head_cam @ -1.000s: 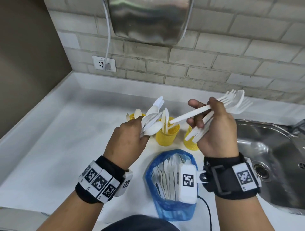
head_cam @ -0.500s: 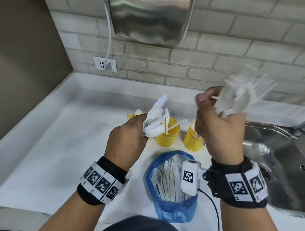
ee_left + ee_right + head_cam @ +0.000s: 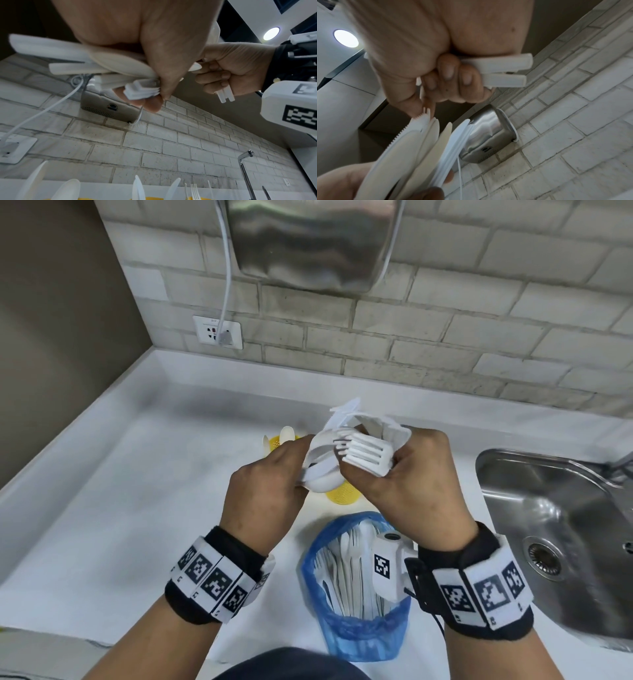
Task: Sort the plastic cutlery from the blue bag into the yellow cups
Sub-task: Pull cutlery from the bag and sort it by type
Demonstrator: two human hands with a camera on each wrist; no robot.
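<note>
My left hand (image 3: pixel 291 474) grips a bundle of white plastic spoons and knives (image 3: pixel 323 470) above the counter. My right hand (image 3: pixel 383 477) grips a bundle of white forks (image 3: pixel 368 455), tines pointing left against the left bundle. In the right wrist view my fingers (image 3: pixel 448 75) curl round the fork handles (image 3: pixel 505 70). The open blue bag (image 3: pixel 359 635) stands near me with more cutlery inside. Beyond my hands are a yellow cup (image 3: pixel 272 444) holding spoons and a second yellow cup (image 3: pixel 342 496) partly hidden under the bundles. A third cup is hidden.
A steel sink (image 3: pixel 555 508) lies at the right, its tap (image 3: pixel 245 170) showing in the left wrist view. On the brick wall hang a steel hand dryer (image 3: pixel 315 244) and a socket (image 3: pixel 217 332) with a white cable. The white counter (image 3: pixel 120 508) stretches left.
My right hand has come down and left from its raised position, bringing the forks against the left hand's bundle. The left hand has risen slightly and stayed over the cups.
</note>
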